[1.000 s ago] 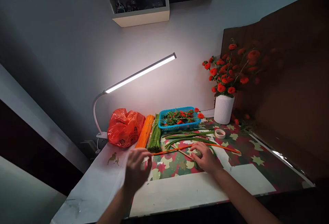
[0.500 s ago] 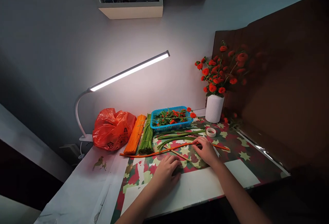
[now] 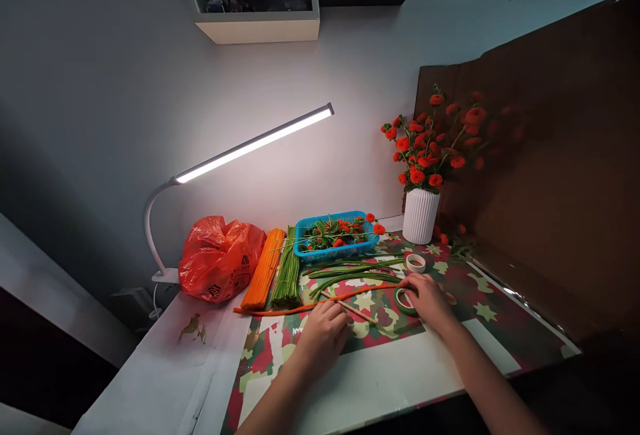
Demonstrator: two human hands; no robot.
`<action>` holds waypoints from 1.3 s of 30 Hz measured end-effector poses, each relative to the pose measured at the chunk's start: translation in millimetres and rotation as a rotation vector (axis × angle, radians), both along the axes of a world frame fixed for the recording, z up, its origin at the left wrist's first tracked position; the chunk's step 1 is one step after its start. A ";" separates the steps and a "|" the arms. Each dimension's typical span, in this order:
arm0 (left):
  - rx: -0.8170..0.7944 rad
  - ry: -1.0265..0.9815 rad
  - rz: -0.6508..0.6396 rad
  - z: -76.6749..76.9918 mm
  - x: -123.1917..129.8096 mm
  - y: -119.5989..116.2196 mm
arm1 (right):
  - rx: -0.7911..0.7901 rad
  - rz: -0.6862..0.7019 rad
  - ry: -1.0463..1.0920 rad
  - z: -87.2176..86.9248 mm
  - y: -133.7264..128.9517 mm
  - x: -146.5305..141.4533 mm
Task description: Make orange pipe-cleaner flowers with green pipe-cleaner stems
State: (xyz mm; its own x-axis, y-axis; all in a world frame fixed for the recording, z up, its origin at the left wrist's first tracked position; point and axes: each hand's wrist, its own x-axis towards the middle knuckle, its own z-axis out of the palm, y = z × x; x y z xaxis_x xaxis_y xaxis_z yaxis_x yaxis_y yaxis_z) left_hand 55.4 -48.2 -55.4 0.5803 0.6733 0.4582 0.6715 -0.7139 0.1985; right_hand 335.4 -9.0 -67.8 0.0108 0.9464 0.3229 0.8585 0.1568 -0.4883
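A long orange pipe cleaner (image 3: 280, 312) lies across the patterned tabletop, passing under the fingers of both hands. My left hand (image 3: 323, 335) is curled with its fingertips on the middle of it, thumb side toward the table. My right hand (image 3: 431, 300) pinches the same strand farther right, fingertips partly hidden from the camera. Right beside those fingers lies a roll of green tape (image 3: 400, 307). Between the hands a thin wooden stick (image 3: 361, 312) lies aslant under the orange strand. Loose green pipe cleaners (image 3: 355, 277) are spread just beyond it.
Behind are an orange bundle (image 3: 263, 272), a green bundle (image 3: 287, 278), and a blue basket (image 3: 303, 255) of small flowers. A white tape roll (image 3: 415, 263) lies near a white vase (image 3: 421, 216) of red flowers. A red bag (image 3: 220, 262) and lamp (image 3: 255, 145) stand left.
My right hand has slid right along the orange pipe cleaner, uncovering the green tape roll. My left hand has stayed near its place, now at the strand. The view has shifted slightly.
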 end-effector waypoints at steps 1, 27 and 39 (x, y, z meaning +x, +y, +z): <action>-0.008 -0.005 -0.052 -0.1 0.4 -2.5 | 0.002 0.033 0.019 -0.1 0.5 3.7; 0.458 -0.467 0.784 65.6 -35.3 6.9 | 0.118 0.039 0.343 44.8 -21.6 42.9; -0.167 -0.251 0.046 36.7 31.1 -66.8 | 0.096 0.371 1.414 159.3 -36.0 -39.8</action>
